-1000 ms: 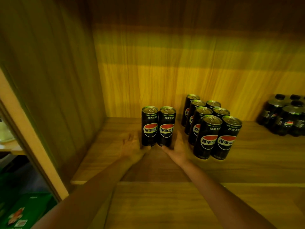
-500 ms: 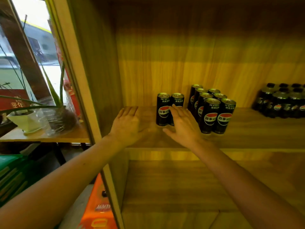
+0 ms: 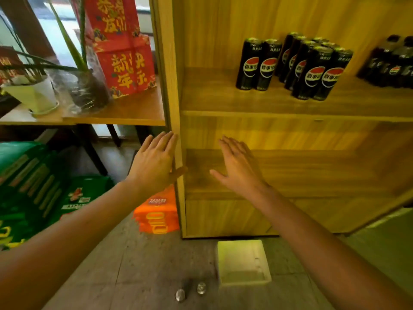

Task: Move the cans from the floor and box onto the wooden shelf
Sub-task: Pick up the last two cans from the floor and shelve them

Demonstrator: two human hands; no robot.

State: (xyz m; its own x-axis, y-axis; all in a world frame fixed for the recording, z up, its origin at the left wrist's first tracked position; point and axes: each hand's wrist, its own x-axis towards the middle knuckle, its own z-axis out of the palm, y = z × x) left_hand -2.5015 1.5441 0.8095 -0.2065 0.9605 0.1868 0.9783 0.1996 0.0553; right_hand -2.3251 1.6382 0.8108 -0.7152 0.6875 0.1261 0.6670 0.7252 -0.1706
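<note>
Several black cans stand on the wooden shelf (image 3: 223, 104): a pair of cans (image 3: 257, 64) at the left and a tight group of cans (image 3: 312, 68) to their right. On the floor below stand two more cans (image 3: 191, 289), seen from above, beside a white box (image 3: 242, 262) whose inside looks bare. My left hand (image 3: 154, 162) hangs open in front of the shelf's left upright. Over the lower shelf board my right hand (image 3: 239, 166) is spread open. Both hands hold nothing.
Dark bottles (image 3: 391, 63) stand at the shelf's right. A side table (image 3: 116, 113) to the left carries plants and a red printed box (image 3: 123, 48). Green packs (image 3: 33, 191) and an orange pack (image 3: 157, 213) lie on the floor at the left.
Both hands have drawn back and down from the pair of cans on the shelf. The view has dropped, bringing the floor, the white box and two floor cans into sight.
</note>
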